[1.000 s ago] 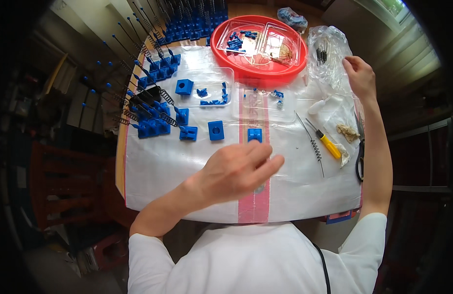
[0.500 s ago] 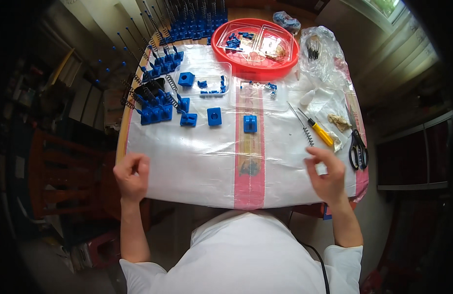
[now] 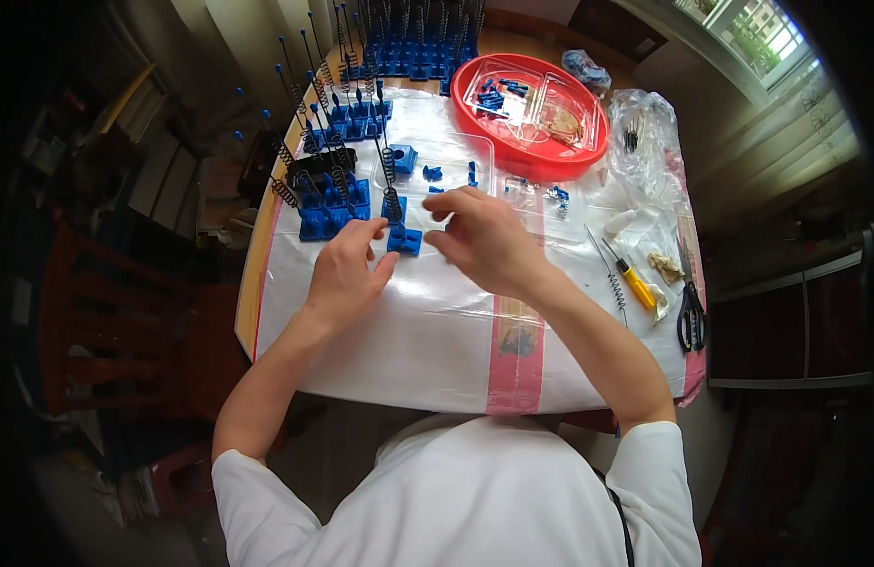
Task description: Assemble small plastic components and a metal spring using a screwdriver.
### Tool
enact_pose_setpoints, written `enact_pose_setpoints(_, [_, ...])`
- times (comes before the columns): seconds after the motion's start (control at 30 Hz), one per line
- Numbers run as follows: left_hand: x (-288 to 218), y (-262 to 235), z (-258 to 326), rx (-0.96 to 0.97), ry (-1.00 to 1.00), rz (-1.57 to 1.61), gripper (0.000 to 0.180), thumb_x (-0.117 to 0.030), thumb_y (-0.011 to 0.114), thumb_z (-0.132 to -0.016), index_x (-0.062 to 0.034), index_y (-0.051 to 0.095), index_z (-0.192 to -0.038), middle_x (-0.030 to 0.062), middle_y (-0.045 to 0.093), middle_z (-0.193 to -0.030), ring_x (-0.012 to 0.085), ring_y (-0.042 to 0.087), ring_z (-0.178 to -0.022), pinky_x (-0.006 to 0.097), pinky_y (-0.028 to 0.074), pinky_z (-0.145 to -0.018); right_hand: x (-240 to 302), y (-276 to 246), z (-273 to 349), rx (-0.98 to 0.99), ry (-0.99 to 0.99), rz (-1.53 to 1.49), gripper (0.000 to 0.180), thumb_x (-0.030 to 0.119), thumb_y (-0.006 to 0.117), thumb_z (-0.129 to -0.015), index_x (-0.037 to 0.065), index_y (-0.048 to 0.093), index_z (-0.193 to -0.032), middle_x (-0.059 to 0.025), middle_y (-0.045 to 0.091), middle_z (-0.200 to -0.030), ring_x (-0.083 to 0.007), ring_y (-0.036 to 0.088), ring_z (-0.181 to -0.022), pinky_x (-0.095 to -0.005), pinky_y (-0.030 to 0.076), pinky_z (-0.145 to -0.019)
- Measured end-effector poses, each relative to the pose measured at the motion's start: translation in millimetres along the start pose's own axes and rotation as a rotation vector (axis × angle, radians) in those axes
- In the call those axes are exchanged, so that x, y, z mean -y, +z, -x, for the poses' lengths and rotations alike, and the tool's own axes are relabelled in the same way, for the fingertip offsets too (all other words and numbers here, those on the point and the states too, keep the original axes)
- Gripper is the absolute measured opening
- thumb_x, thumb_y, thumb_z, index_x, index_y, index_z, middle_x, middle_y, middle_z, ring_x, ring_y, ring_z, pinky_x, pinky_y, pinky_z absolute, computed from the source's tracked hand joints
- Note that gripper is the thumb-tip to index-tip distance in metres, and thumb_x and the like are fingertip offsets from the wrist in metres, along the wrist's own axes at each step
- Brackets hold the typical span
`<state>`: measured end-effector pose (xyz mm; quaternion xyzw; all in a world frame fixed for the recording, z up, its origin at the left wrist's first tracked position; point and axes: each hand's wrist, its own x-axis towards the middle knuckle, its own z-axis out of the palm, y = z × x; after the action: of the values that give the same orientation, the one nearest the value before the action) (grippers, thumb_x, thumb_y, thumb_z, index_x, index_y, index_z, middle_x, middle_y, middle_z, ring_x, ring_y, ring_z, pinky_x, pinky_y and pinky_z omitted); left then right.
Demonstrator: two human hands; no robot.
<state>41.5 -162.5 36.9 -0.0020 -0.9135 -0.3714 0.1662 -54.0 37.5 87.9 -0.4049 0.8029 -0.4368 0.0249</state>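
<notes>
White sheeting [image 3: 399, 354] bears a blue block [image 3: 409, 243] between the left grip [image 3: 345, 267] and the right grip [image 3: 487, 236], both spread.

Daylight comes from the window [image 3: 756, 47], beyond the far right corner of the table [image 3: 249, 317]. The white plastic sheet [image 3: 427, 364] on it shines. Left of the table is dim — the wooden chair [image 3: 196, 354] is hard to see. Outer edges bend into black.
</notes>
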Motion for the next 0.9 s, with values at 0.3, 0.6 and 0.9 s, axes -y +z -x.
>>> enact_pose_setpoints(0.3, [8.6, 10.5, -18.2, 0.074, 0.005, 0.039, 0.032, -0.003, 0.071, -0.08, 0.0023, 0.064, -0.111, 0.0096, 0.062, -0.091, 0.0164, 0.057, -0.065, 0.029, 0.046, -0.058, -33.6, 54.6, -23.3, 0.041, -0.011, 0.056, 0.017, 0.01, 0.072, -0.086, 0.002, 0.068, -0.101, -0.0133, 0.066, -0.085, -0.0252, 0.066, -0.075, -0.037, 0.052, -0.068])
enact_pose_setpoints(0.6, [-34.7, 6.3, -25.6, -0.027, 0.073, 0.254, 0.042, -0.006, 0.076, -0.077, -0.0028, 0.063, -0.116, 0.0111, 0.062, -0.108, 0.0212, 0.062, -0.093, 0.029, 0.049, -0.072, -26.0, 7.7, -7.7, -0.012, 0.387, -0.738, 0.014, 0.008, 0.066, -0.094, -0.002, 0.066, -0.105, -0.0053, 0.069, -0.086, -0.0101, 0.066, -0.072, -0.0228, 0.049, -0.059])
enact_pose_setpoints(0.9, [-62.0, 31.8, -33.7, 0.159, -0.193, 0.59, 0.024, -0.013, 0.07, -0.086, 0.0034, 0.066, -0.103, 0.0075, 0.068, -0.085, 0.0092, 0.062, -0.071, 0.024, 0.05, -0.062, -43.7, -10.0, 34.7, -0.146, 0.425, -1.106, 0.022, 0.016, 0.06, -0.101, -0.002, 0.065, -0.111, -0.007, 0.067, -0.082, -0.0129, 0.063, -0.071, -0.027, 0.051, -0.063])
